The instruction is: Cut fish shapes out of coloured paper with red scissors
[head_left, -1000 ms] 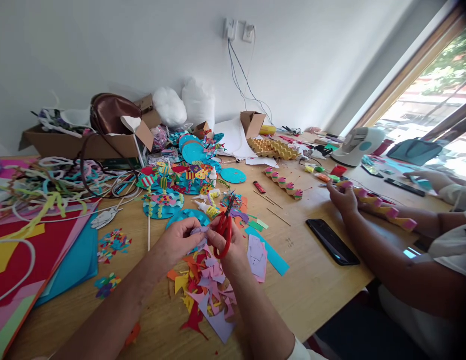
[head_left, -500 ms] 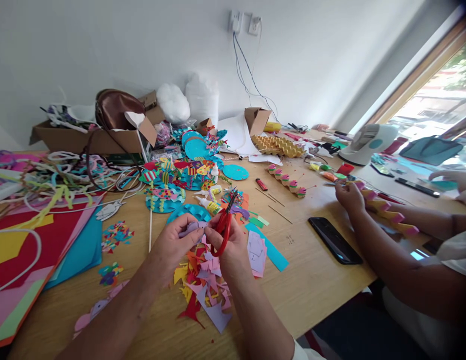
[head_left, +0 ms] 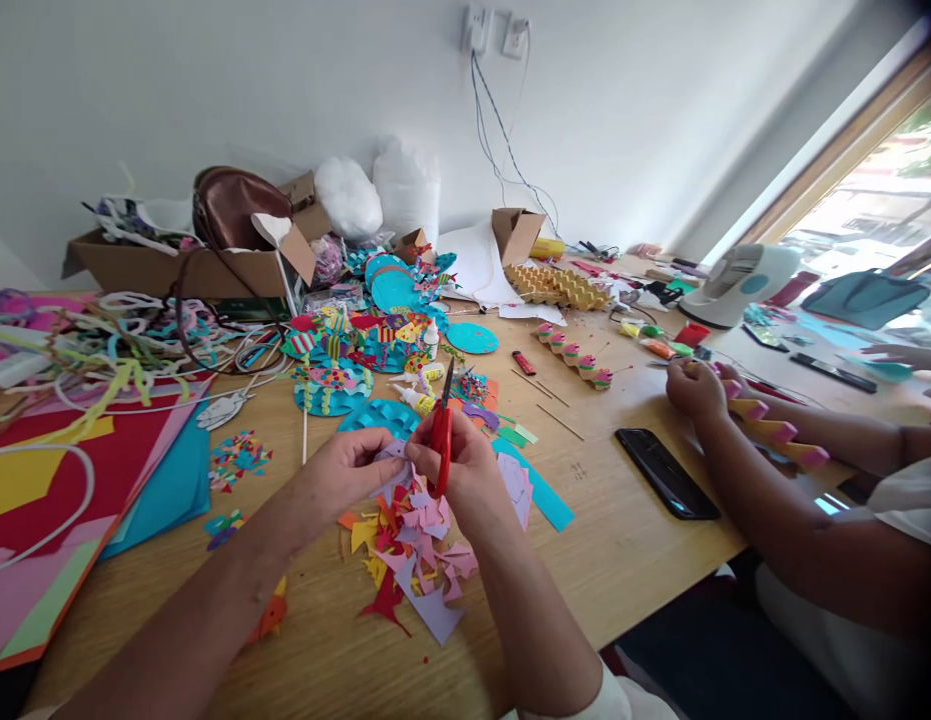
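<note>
My left hand [head_left: 360, 468] is closed on a small piece of lilac paper [head_left: 391, 470], pinching it near the middle of the table. Red-handled scissors [head_left: 442, 440] sit in my right hand [head_left: 465, 462], their dark blades pointing up and away from me. The fingertips of my right hand meet the lilac piece too. Under both hands lies a heap of paper scraps [head_left: 416, 560] in pink, lilac, red, yellow and orange. Beside my right wrist are lilac and pink sheets [head_left: 515, 487] with a drawn outline, next to a blue paper strip [head_left: 547, 500].
Coloured sheets [head_left: 67, 480] are stacked at the left. Glue bottles [head_left: 416, 398] and decorated blue discs [head_left: 330, 390] stand beyond my hands. To the right lie a black phone [head_left: 664, 472] and another person's hands [head_left: 694, 390] holding a pink and yellow carton strip [head_left: 769, 425].
The scissors have turned more upright in my right hand. The lilac piece has shifted slightly and hangs lower between my fingers. My view has tilted a little.
</note>
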`<action>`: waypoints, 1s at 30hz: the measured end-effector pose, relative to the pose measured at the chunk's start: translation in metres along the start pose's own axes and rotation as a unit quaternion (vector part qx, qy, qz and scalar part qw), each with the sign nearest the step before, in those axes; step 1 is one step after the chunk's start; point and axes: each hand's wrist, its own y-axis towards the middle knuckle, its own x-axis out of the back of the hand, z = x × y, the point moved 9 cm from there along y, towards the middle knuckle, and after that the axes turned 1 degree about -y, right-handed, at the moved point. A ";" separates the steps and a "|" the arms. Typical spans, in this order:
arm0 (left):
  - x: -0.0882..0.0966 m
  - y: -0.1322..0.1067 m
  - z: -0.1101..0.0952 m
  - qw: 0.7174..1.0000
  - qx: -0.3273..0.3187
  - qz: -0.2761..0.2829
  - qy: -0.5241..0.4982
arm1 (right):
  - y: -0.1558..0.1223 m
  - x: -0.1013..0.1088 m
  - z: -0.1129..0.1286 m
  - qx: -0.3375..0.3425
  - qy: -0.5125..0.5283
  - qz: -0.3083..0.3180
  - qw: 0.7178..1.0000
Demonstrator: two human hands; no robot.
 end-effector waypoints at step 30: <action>0.011 -0.012 0.001 0.996 -0.015 -0.066 -0.066 | -0.012 0.005 0.002 -0.007 -0.004 -0.015 1.000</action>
